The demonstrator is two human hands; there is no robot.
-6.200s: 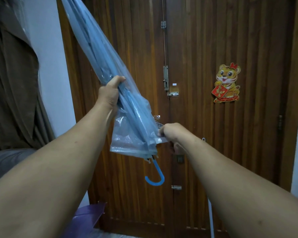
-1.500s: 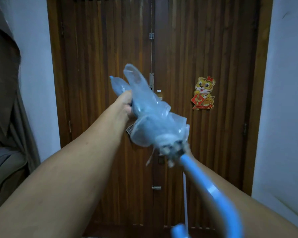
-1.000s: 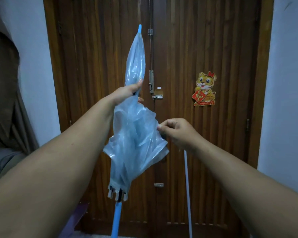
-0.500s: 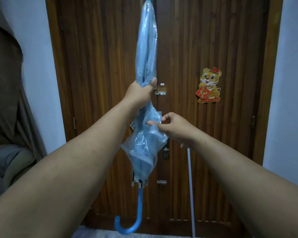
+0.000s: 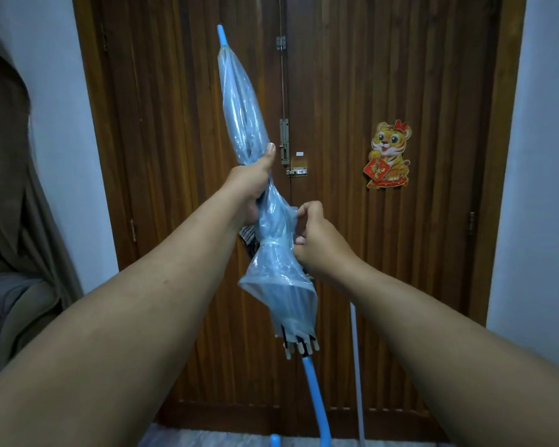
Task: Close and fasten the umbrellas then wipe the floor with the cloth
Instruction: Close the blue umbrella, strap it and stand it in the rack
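umbrella folded, strap not yet fastened

the blue umbrella (image 5: 244, 124) is collapsed and stands near upright at centre, tip toward 12 o'clock. the left hand (image 5: 250, 185) clenches its middle; the right hand (image 5: 313, 240), at 4 o'clock from it, pinches the gathered canopy — likely the strap. fastening looks unfinished; no cloth shows, so floor wiping remains.

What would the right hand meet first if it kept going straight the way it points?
The right hand points left and already pinches the umbrella; beyond it, likely the left hand, though depth is unclear.
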